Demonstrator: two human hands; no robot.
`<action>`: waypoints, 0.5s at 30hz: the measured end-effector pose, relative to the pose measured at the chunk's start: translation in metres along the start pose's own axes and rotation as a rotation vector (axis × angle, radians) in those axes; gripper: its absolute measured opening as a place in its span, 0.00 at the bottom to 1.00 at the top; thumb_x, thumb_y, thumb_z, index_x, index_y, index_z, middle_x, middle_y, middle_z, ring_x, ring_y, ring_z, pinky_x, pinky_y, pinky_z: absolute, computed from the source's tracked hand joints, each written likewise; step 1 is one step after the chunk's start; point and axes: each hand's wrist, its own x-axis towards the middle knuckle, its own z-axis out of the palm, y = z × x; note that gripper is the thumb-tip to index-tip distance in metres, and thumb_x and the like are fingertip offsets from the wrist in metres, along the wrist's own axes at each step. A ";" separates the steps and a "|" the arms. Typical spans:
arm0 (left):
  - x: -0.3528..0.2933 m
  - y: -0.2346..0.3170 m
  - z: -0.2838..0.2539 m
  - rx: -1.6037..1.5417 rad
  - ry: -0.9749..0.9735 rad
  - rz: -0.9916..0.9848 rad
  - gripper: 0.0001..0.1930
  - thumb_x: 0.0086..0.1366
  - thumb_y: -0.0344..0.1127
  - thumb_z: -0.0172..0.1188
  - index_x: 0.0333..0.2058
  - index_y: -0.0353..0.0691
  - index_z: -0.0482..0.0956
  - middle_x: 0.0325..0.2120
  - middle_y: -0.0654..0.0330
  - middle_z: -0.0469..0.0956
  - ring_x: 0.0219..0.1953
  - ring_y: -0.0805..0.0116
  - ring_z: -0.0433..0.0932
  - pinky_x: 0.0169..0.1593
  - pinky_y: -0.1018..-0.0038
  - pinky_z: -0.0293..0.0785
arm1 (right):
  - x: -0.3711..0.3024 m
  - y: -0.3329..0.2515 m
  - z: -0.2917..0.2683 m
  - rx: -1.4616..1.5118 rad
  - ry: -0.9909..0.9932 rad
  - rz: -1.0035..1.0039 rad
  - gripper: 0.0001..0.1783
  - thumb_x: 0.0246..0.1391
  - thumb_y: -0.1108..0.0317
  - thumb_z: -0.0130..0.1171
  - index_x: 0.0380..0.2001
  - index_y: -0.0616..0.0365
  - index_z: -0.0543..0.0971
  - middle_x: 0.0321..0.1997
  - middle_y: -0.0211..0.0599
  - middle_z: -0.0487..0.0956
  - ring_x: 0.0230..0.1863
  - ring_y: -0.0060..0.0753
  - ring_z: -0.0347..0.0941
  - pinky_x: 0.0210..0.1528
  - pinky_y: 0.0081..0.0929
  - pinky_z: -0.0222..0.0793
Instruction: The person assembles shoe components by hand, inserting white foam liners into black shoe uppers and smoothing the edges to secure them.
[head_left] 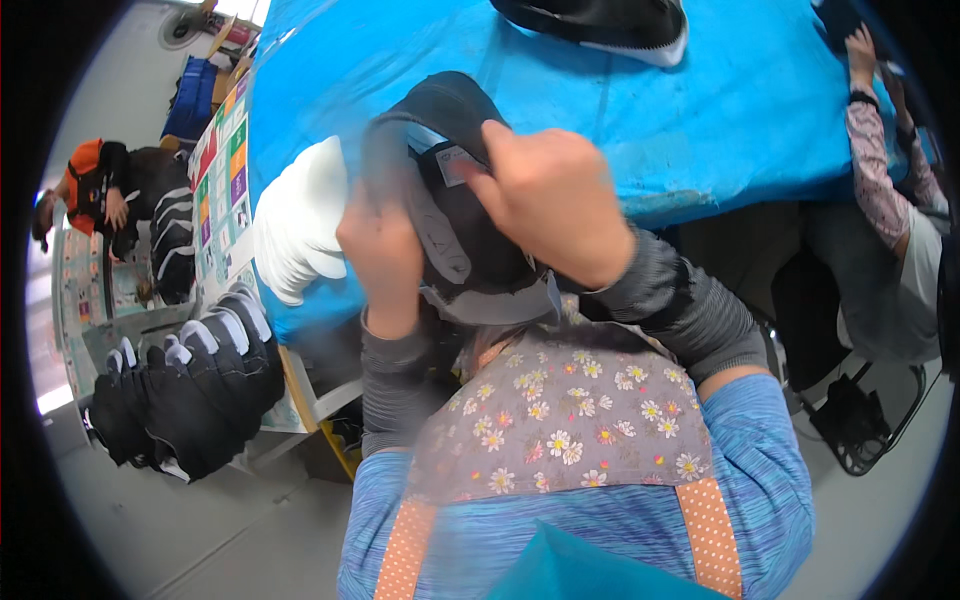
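Hands grasp a black shoe upper (455,200): left hand (383,255) and right hand (545,195) both clenched on it, just before the blue table (700,110).

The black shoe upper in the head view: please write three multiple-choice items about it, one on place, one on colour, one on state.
1. Where does the stack of white insoles lie?
A. to the left of the black shoe upper
B. on the floor
C. on the person's lap

2. What colour is the table cover?
A. red
B. blue
C. yellow

3. How is the upper held?
A. it lies untouched
B. by one hand
C. by both hands

Answers: 1 A, the stack sits at the table edge on the left; 2 B, the cover is bright blue; 3 C, the left hand and right hand both grip it.
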 end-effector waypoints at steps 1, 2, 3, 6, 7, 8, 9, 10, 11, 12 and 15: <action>0.004 -0.002 -0.007 -0.164 -0.004 -0.056 0.15 0.74 0.38 0.57 0.44 0.28 0.80 0.32 0.67 0.80 0.32 0.80 0.71 0.35 0.81 0.68 | 0.001 0.008 -0.012 0.127 -0.035 -0.028 0.23 0.56 0.52 0.67 0.41 0.64 0.80 0.28 0.46 0.82 0.30 0.47 0.79 0.34 0.39 0.72; 0.011 -0.008 -0.014 -0.276 -0.010 -0.082 0.14 0.74 0.36 0.56 0.46 0.29 0.80 0.34 0.65 0.81 0.33 0.80 0.74 0.38 0.80 0.70 | 0.000 0.025 -0.018 0.343 -0.051 -0.101 0.32 0.58 0.43 0.62 0.48 0.66 0.80 0.38 0.50 0.85 0.34 0.43 0.80 0.39 0.36 0.75; 0.018 -0.011 -0.016 -0.339 -0.012 -0.073 0.14 0.75 0.36 0.55 0.47 0.28 0.79 0.36 0.63 0.81 0.34 0.79 0.75 0.39 0.80 0.71 | -0.004 0.046 -0.015 0.797 -0.083 -0.011 0.35 0.62 0.39 0.54 0.48 0.66 0.80 0.43 0.49 0.84 0.34 0.39 0.80 0.41 0.33 0.75; 0.027 -0.025 -0.034 -0.416 0.019 -0.047 0.14 0.75 0.32 0.52 0.50 0.28 0.77 0.43 0.59 0.82 0.40 0.76 0.78 0.45 0.78 0.73 | 0.000 0.083 -0.015 1.094 -0.111 0.322 0.43 0.70 0.34 0.32 0.49 0.65 0.80 0.51 0.45 0.83 0.33 0.27 0.77 0.42 0.23 0.74; 0.027 -0.034 -0.035 -0.315 -0.037 0.022 0.14 0.75 0.31 0.51 0.51 0.28 0.77 0.43 0.59 0.82 0.42 0.75 0.79 0.46 0.78 0.74 | 0.003 0.083 -0.011 1.184 -0.145 0.362 0.39 0.73 0.39 0.31 0.49 0.65 0.80 0.51 0.44 0.83 0.30 0.22 0.75 0.38 0.17 0.71; 0.028 -0.042 -0.030 -0.226 -0.102 0.093 0.14 0.75 0.30 0.50 0.52 0.28 0.76 0.44 0.58 0.82 0.43 0.74 0.79 0.47 0.77 0.74 | -0.002 0.087 -0.003 1.500 -0.218 0.453 0.36 0.73 0.41 0.33 0.52 0.64 0.79 0.52 0.43 0.83 0.27 0.24 0.76 0.36 0.21 0.74; 0.021 -0.034 -0.021 -0.262 -0.106 0.065 0.14 0.75 0.30 0.51 0.52 0.28 0.76 0.43 0.58 0.82 0.42 0.74 0.79 0.46 0.77 0.74 | 0.001 0.081 0.003 1.761 -0.339 0.378 0.35 0.73 0.42 0.35 0.54 0.65 0.77 0.54 0.43 0.82 0.33 0.26 0.77 0.40 0.23 0.74; 0.017 -0.027 -0.011 -0.300 -0.109 0.039 0.13 0.74 0.31 0.52 0.51 0.29 0.77 0.42 0.59 0.82 0.41 0.74 0.78 0.45 0.76 0.74 | -0.002 0.070 0.008 1.741 -0.266 0.535 0.35 0.73 0.44 0.36 0.56 0.66 0.75 0.56 0.44 0.80 0.43 0.30 0.78 0.49 0.26 0.73; 0.012 -0.018 0.001 -0.344 -0.118 0.016 0.12 0.74 0.31 0.52 0.50 0.30 0.77 0.41 0.59 0.82 0.40 0.74 0.78 0.44 0.75 0.74 | -0.003 0.053 0.006 1.712 -0.177 0.691 0.34 0.72 0.45 0.36 0.59 0.67 0.73 0.59 0.45 0.78 0.53 0.35 0.78 0.57 0.29 0.71; 0.009 0.003 0.009 -0.658 -0.092 -0.165 0.11 0.74 0.32 0.55 0.47 0.31 0.78 0.37 0.61 0.82 0.38 0.73 0.76 0.41 0.72 0.74 | -0.002 0.062 0.008 1.699 -0.188 0.682 0.34 0.72 0.45 0.36 0.59 0.67 0.73 0.59 0.45 0.78 0.53 0.35 0.78 0.57 0.29 0.71; 0.005 0.005 0.007 -0.735 -0.088 -0.213 0.11 0.75 0.34 0.55 0.46 0.32 0.79 0.36 0.65 0.81 0.39 0.79 0.74 0.40 0.77 0.72 | -0.001 0.084 0.017 2.229 -0.511 0.382 0.44 0.70 0.35 0.31 0.60 0.67 0.72 0.59 0.45 0.78 0.61 0.37 0.73 0.66 0.33 0.64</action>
